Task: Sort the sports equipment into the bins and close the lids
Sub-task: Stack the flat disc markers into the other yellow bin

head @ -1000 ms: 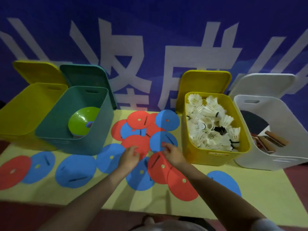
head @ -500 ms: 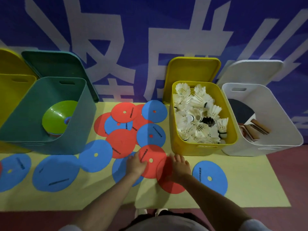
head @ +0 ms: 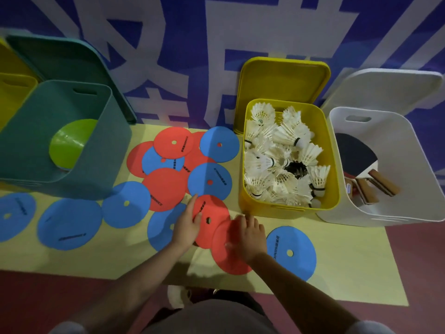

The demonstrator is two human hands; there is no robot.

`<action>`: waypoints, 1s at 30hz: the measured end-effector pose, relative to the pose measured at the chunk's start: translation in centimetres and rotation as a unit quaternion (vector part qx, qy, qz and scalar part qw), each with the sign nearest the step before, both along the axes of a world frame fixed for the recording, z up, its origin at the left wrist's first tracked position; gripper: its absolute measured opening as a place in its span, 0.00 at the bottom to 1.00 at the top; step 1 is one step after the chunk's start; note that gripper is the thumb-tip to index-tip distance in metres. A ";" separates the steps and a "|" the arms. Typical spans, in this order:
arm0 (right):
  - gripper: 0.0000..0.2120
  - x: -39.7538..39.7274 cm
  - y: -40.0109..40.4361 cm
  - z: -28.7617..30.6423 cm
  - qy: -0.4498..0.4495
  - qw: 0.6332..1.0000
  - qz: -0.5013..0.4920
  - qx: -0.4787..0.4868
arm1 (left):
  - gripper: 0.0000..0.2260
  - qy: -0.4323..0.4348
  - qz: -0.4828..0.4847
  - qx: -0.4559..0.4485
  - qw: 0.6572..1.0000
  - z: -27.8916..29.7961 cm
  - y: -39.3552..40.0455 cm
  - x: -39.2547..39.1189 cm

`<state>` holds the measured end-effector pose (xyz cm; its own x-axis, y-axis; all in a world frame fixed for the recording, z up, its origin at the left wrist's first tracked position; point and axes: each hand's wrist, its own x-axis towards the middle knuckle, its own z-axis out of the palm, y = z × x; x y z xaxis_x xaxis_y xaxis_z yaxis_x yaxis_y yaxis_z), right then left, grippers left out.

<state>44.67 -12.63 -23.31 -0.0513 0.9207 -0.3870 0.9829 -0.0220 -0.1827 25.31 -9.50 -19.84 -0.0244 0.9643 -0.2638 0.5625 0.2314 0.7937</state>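
Note:
Several flat red and blue discs lie scattered on the yellow mat [head: 349, 261]. My left hand [head: 186, 226] rests on the left edge of a red disc [head: 213, 214], fingers nearly straight. My right hand [head: 249, 236] lies flat with spread fingers on a second red disc [head: 227, 257] that overlaps the first. A lone blue disc [head: 292, 253] sits to the right of my right hand. The teal bin [head: 72, 182] at left holds a green disc [head: 69, 143], its lid [head: 65, 59] leaning behind.
A yellow bin [head: 289, 209] full of white shuttlecocks [head: 277, 155] stands close beyond my right hand, lid open. A white bin [head: 395, 213] with table-tennis paddles [head: 356, 155] is at far right. Another yellow bin [head: 12, 92] shows at the left edge.
The view has closed in and tilted downward. Both hands slid back from the middle of the pile to the two nearest red discs and now rest on them.

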 end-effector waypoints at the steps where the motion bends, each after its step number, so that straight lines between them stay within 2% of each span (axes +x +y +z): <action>1: 0.31 0.3 0.0 0.2 0.033 0.999 0.001 -0.005 | 0.24 -0.009 -0.002 -0.003 1.000 0.2 0.1 -0.5; 4: 0.17 0.8 0.1 1.0 0.198 0.977 -0.053 -0.060 | 0.22 -0.045 -0.006 -0.010 0.999 0.6 0.6 -2.2; 7: 0.09 -0.4 -0.1 2.5 0.316 0.936 -0.154 -0.022 | 0.22 -0.079 0.033 0.005 0.996 1.9 1.3 -4.3; 11: 0.16 -3.5 1.1 4.2 0.417 0.872 -0.256 0.032 | 0.22 -0.111 0.095 0.035 0.989 3.9 3.5 -7.8; 14: 0.15 -6.9 3.1 5.5 0.481 0.816 -0.312 0.073 | 0.22 -0.156 0.081 0.069 0.982 6.9 6.1 -10.4; 19: 0.13 -15.5 7.1 10.3 0.541 0.728 -0.392 0.156 | 0.22 -0.231 0.058 0.150 0.960 13.8 9.1 -16.8; 25: 0.14 -26.3 11.5 16.2 0.602 0.637 -0.417 0.241 | 0.22 -0.270 0.125 0.221 0.929 20.0 11.0 -27.5; 27: 0.15 -28.8 13.2 17.3 0.610 0.631 -0.415 0.240 | 0.21 -0.281 0.155 0.232 0.918 20.7 11.8 -30.5; 30: 0.15 -32.4 16.3 19.9 0.620 0.645 -0.390 0.218 | 0.21 -0.295 0.199 0.244 0.902 22.1 13.6 -33.9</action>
<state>12.25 3.62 -3.41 0.4721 0.8607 -0.1906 -0.2048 -0.1032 -0.9733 -8.57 4.05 2.27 -0.3892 0.9146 0.1098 -0.0411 -0.1363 0.9898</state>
